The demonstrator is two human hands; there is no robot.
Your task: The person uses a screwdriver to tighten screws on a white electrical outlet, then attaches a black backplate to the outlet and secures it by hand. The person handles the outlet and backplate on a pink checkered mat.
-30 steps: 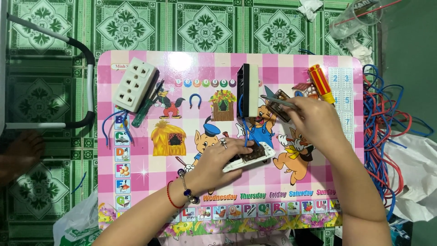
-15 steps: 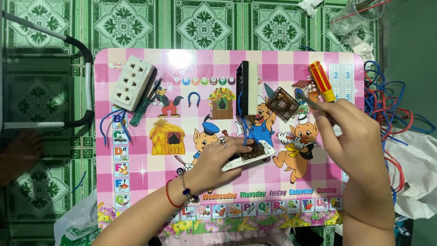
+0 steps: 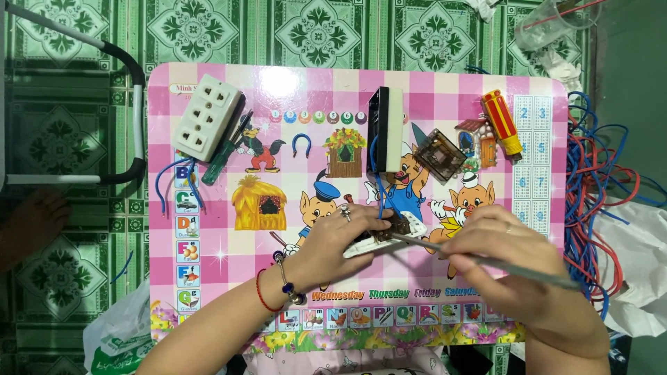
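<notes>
- Both hands are working low over the middle of the table: the left hand (image 3: pixel 333 239), wearing a ring, a red cord bracelet and a beaded bracelet, is clamping down on a small white plastic socket part (image 3: pixel 389 235) and pinning it flat against the tabletop.
- Closed around a thin grey metal tool shaft (image 3: pixel 479 262), the right hand (image 3: pixel 517 267) is gripping it like a pen, with the tip lying against the dark, open middle of the socket part.
- Beneath them, the table (image 3: pixel 208 278) is showing a glossy pink checked top printed with cartoon pigs, small houses and picture tiles along its rounded edges.
- Just beyond the hands, a tall narrow box (image 3: pixel 386 130), black on one side and white on the other, is standing on edge, with a blue wire trailing down from it.
- To its right, a small translucent brown square component (image 3: pixel 440 154) is lying tilted, near a stubby screwdriver (image 3: pixel 502 123) with a ribbed red and yellow handle.
- At the far left, a white rectangular multi-hole power strip (image 3: pixel 206 118) is resting at an angle beside a green-handled screwdriver (image 3: pixel 226 149).
- Off the right edge, a loose tangle of red and blue wires (image 3: pixel 597 187) is spilling over crumpled white plastic on the green patterned floor tiles (image 3: pixel 69 139).
</notes>
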